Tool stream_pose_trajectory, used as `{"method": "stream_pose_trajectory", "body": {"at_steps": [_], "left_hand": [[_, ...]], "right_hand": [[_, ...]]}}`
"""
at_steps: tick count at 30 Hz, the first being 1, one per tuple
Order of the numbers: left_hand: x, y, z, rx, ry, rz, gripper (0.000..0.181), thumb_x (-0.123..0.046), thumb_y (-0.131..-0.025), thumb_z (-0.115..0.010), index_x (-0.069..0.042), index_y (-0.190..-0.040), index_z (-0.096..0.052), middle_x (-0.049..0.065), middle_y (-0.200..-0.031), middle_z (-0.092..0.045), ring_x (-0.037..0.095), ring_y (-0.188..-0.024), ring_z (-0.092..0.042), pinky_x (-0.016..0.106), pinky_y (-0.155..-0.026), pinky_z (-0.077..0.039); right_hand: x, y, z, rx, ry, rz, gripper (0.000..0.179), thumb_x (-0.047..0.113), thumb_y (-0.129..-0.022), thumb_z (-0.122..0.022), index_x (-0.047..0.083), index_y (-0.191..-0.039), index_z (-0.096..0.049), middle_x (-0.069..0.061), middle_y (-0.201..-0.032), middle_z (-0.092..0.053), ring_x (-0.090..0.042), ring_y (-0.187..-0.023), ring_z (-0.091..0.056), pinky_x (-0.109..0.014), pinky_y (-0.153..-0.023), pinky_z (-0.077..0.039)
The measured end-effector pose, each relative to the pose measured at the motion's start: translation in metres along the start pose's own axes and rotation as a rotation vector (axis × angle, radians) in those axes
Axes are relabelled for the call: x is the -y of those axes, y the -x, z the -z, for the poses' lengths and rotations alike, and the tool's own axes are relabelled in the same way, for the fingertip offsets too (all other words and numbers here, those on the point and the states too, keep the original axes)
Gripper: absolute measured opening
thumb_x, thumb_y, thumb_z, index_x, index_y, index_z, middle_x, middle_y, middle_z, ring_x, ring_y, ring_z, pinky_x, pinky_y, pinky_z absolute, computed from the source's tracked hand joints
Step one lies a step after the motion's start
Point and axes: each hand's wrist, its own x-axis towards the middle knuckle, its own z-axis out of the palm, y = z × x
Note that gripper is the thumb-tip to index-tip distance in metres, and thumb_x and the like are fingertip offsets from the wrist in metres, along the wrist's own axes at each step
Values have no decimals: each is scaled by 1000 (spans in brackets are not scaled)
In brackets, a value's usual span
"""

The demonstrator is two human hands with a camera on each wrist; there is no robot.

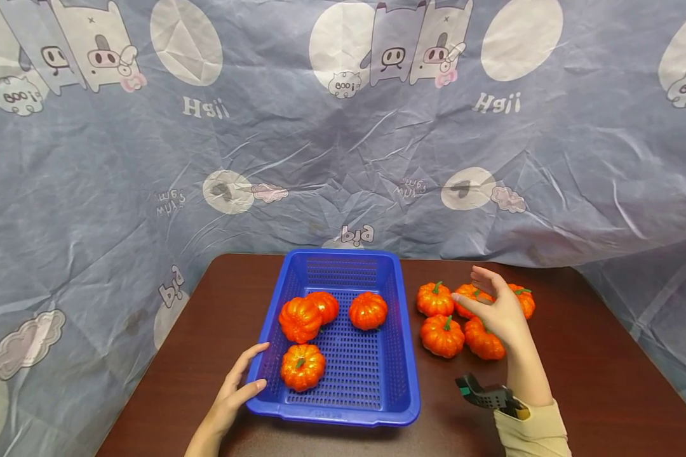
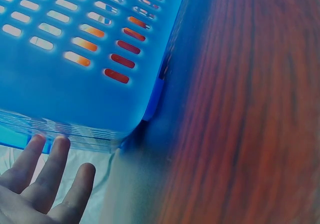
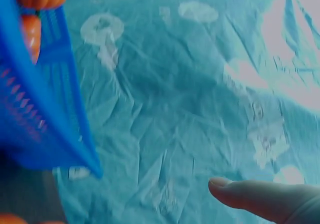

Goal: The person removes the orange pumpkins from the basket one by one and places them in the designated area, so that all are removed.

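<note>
A blue plastic basket [image 1: 407, 330] with perforated walls stands on the table, holding several small orange pumpkins, one with its green stem up [image 1: 302, 367]. My left hand [image 1: 227, 395] rests at the basket's near left side, its fingers extended along the wall; the left wrist view shows the fingertips close against the perforated basket [image 2: 85, 91]. To the right of the basket, my right hand [image 1: 505, 317] hovers over a group of several more pumpkins [image 1: 443, 336], thumb and fingers spread apart with nothing between them. It partly hides the rear pumpkins. A single digit [image 3: 260, 196] shows in the right wrist view.
The dark brown table [image 1: 594, 362] extends to both sides of the basket. Behind it hangs a wrinkled grey-blue cloth [image 1: 331, 158] with cartoon prints, reaching down to the table's back edge. A black strap device [image 1: 488, 397] sits at my right wrist.
</note>
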Motion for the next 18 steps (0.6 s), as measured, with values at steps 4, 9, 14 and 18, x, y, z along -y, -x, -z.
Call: {"method": "stream_pose_trajectory", "body": {"at_steps": [4, 9, 14, 18], "left_hand": [[1, -1, 0, -1, -14, -19, 55, 2, -88, -46, -1, -141, -33, 28, -130, -40, 27, -108, -53, 39, -82, -51], [1, -1, 1, 6, -26, -48, 55, 4, -87, -46, 1, -141, -32, 28, -130, -41, 26, -108, -53, 37, -83, -50], [2, -1, 1, 12, -20, -48, 55, 4, -88, -46, 1, -141, -32, 29, -130, -40, 26, -108, -54, 37, -84, -50], [1, -1, 1, 9, -17, -40, 55, 3, -88, -46, 0, -141, -32, 31, -129, -39, 27, -108, -54, 37, -83, -50]], "right_hand": [[21, -8, -12, 35, -45, 67, 75, 26, -83, -72, 1, -142, -34, -23, -136, -42, -37, -126, -38, -51, -100, -34], [44, -18, -28, 77, -61, 115, 76, 26, -81, -74, 3, -142, -35, -21, -138, -42, -35, -126, -40, -49, -100, -35], [64, -24, -47, 124, -94, 155, 74, 25, -79, -76, 6, -140, -38, -20, -137, -44, -35, -124, -43, -48, -100, -36], [77, -28, -66, 170, -146, 191, 69, 18, -79, -76, 4, -137, -42, -20, -133, -47, -35, -121, -47, -47, -100, -37]]}}
